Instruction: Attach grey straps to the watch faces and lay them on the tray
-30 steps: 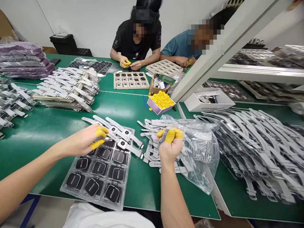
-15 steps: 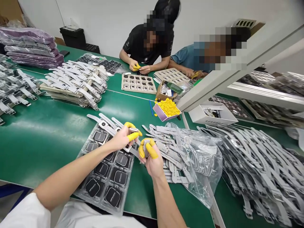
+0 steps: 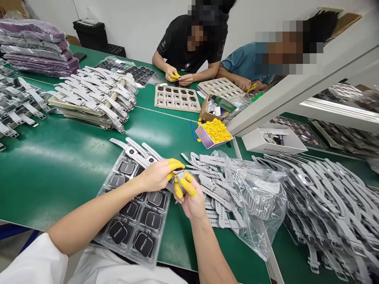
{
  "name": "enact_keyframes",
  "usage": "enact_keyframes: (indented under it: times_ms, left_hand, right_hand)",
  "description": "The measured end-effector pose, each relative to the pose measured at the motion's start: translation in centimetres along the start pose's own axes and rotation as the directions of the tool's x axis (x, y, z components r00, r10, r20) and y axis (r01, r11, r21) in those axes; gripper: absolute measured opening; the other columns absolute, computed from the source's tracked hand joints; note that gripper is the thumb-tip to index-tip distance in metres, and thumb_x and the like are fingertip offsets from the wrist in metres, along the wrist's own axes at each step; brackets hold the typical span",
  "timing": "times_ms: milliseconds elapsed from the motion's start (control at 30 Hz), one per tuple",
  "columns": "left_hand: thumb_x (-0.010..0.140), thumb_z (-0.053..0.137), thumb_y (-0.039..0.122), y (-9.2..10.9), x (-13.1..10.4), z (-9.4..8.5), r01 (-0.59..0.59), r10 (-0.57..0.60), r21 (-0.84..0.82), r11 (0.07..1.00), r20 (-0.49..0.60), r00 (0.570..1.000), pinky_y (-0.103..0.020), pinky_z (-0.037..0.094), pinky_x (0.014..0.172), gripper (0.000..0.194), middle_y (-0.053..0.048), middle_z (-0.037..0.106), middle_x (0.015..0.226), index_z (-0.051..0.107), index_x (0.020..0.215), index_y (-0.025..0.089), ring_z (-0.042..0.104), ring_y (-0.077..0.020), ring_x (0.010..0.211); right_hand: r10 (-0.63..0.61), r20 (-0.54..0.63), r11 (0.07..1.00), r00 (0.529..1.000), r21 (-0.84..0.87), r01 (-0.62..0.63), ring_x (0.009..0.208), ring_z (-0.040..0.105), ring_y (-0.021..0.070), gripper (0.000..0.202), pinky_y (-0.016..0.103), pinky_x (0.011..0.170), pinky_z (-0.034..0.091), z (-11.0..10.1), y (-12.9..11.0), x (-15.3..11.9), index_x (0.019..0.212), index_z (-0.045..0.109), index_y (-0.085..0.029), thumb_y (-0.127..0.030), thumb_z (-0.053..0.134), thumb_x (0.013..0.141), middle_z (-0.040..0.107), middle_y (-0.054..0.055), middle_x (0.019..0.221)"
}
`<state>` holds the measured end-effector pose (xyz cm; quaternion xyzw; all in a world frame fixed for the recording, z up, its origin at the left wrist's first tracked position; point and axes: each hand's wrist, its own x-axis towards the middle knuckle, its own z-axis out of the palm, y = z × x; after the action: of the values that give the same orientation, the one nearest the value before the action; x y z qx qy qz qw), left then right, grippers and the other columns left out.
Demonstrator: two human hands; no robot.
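My left hand (image 3: 161,173), with yellow finger covers, pinches a small watch body (image 3: 178,171) over the right edge of a plastic tray (image 3: 162,236). My right hand (image 3: 191,193), also in yellow covers, holds a light grey strap piece (image 3: 181,182) right against that watch body; the fingers hide where they meet. Square dark watch faces (image 3: 153,219) sit in the tray's compartments. Watches with pale straps (image 3: 132,151) lie across its far end. Close to my right hand is a pile of loose grey straps (image 3: 217,193).
A clear plastic bag (image 3: 263,201) covers part of the straps. Behind stands a box of yellow finger covers (image 3: 217,131). Stacks of strapped watches (image 3: 94,94) lie left and right (image 3: 328,197). Two people work across the green table (image 3: 59,165), beyond a white post (image 3: 296,75).
My left hand has moved right with the watch body, meeting the strap piece in my right hand. The view has shifted slightly.
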<state>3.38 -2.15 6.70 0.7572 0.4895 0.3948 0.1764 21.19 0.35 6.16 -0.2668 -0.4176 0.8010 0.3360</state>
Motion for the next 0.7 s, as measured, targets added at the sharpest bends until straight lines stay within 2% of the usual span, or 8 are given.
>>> enact_keyframes:
  times_ms: [167, 300, 467, 533, 600, 700]
  left_hand:
    - [0.098, 0.041, 0.012, 0.3, 0.0, -0.2, 0.017, -0.014, -0.055, 0.998, 0.057, 0.998, -0.041, 0.055, 0.104, 0.047, -0.014, 0.064, 0.125, 0.058, 0.141, 0.017, 0.063, -0.0248, 0.117]
    - [0.104, 0.037, 0.022, 1.1, 0.1, -0.8, 0.044, -0.031, -0.115, 0.992, 0.117, 0.993, -0.040, 0.055, 0.102, 0.046, -0.013, 0.061, 0.119, 0.053, 0.147, 0.018, 0.063, -0.0232, 0.110]
    - [0.096, 0.050, 0.021, 1.6, 0.3, -0.9, 0.031, -0.054, 0.131, 0.991, 0.171, 0.984, -0.045, 0.054, 0.101, 0.034, -0.015, 0.064, 0.115, 0.066, 0.125, 0.015, 0.060, -0.0292, 0.113]
    - [0.096, 0.050, 0.020, 1.6, 0.3, -1.0, 0.033, -0.066, 0.169, 0.985, 0.194, 0.979, -0.044, 0.054, 0.101, 0.031, -0.015, 0.065, 0.114, 0.067, 0.120, 0.014, 0.061, -0.0293, 0.113]
    - [0.099, 0.045, 0.019, 1.4, 0.2, -1.1, 0.061, -0.084, 0.119, 0.991, 0.197, 0.977, -0.041, 0.054, 0.102, 0.031, -0.014, 0.067, 0.115, 0.067, 0.121, 0.015, 0.063, -0.0272, 0.114]
    - [0.104, 0.043, 0.025, 1.1, 0.0, -1.3, 0.128, -0.120, -0.030, 0.991, 0.188, 0.975, -0.039, 0.053, 0.104, 0.035, -0.014, 0.067, 0.124, 0.061, 0.132, 0.016, 0.064, -0.0252, 0.119]
  right_hand:
    - [0.001, 0.014, 0.989, 1.000, 0.146, -0.003, 0.040, 0.027, 0.0064, 0.024, 0.018, 0.038, 0.025, 0.6, -0.2, 0.0, 0.081, 0.061, -0.020, -0.038, 0.073, 0.092, 0.046, -0.008, 0.050]
    - [0.022, 0.005, 0.985, 1.000, 0.170, -0.022, 0.039, 0.024, 0.0055, 0.027, 0.017, 0.037, 0.022, 0.3, -0.5, 0.1, 0.077, 0.060, -0.020, -0.038, 0.075, 0.090, 0.044, -0.008, 0.049]
    - [0.129, -0.021, 0.988, 0.991, 0.088, -0.126, 0.038, 0.019, 0.0043, 0.035, 0.017, 0.035, 0.017, -0.7, -0.5, 0.2, 0.074, 0.057, -0.020, -0.042, 0.080, 0.085, 0.040, -0.010, 0.047]
    - [0.153, -0.026, 0.987, 0.988, 0.058, -0.152, 0.038, 0.019, 0.0041, 0.038, 0.017, 0.035, 0.017, -0.9, -0.4, 0.3, 0.072, 0.054, -0.020, -0.044, 0.081, 0.084, 0.042, -0.009, 0.047]
    - [0.155, -0.025, 0.987, 0.988, 0.039, -0.154, 0.038, 0.021, 0.0042, 0.039, 0.017, 0.035, 0.018, -0.9, -0.3, 0.4, 0.072, 0.053, -0.021, -0.045, 0.081, 0.084, 0.044, -0.009, 0.047]
    - [0.127, -0.027, 0.991, 0.992, 0.034, -0.126, 0.038, 0.025, 0.0052, 0.038, 0.018, 0.037, 0.022, -0.7, -0.3, 0.4, 0.075, 0.054, -0.021, -0.047, 0.079, 0.085, 0.044, -0.009, 0.048]
